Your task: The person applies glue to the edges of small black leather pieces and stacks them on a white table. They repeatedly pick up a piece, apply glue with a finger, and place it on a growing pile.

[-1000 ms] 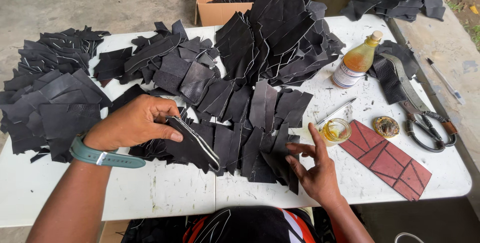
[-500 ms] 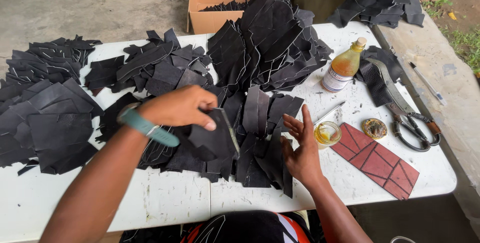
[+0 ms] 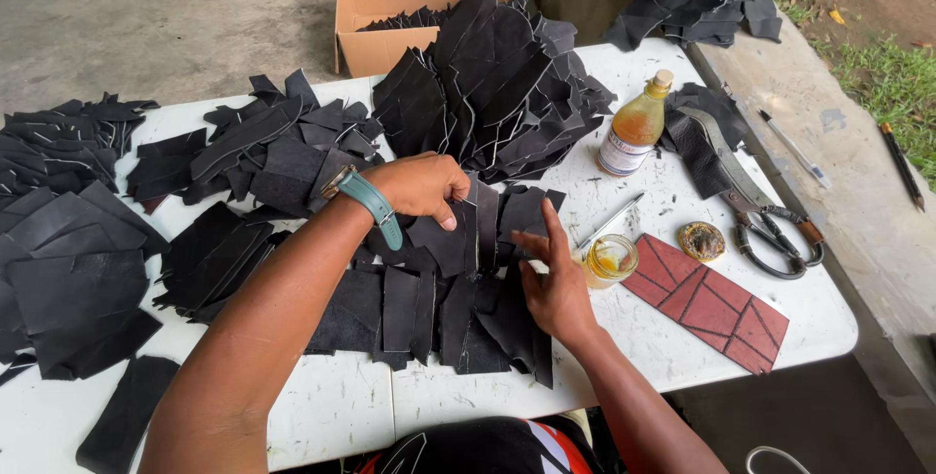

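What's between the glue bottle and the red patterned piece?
Head view: between the glue bottle and the red patterned piece lie a thin metal tool and a small glue-filled dish.

On the table [image 3: 624, 376], overlapping leather pieces [image 3: 429, 308] lie at the front middle, under the left hand [image 3: 421, 186] and beside the right hand [image 3: 556, 284], which rests on their right edge. Behind them rises a taller heap of leather pieces [image 3: 497, 84], and behind that stands a cardboard box [image 3: 385, 6]. Right of the hands sits a small glass jar [image 3: 609, 259], then a patterned template [image 3: 707, 303]. A bottle [image 3: 636, 128] stands behind the jar, with shears [image 3: 756, 211] to its right.
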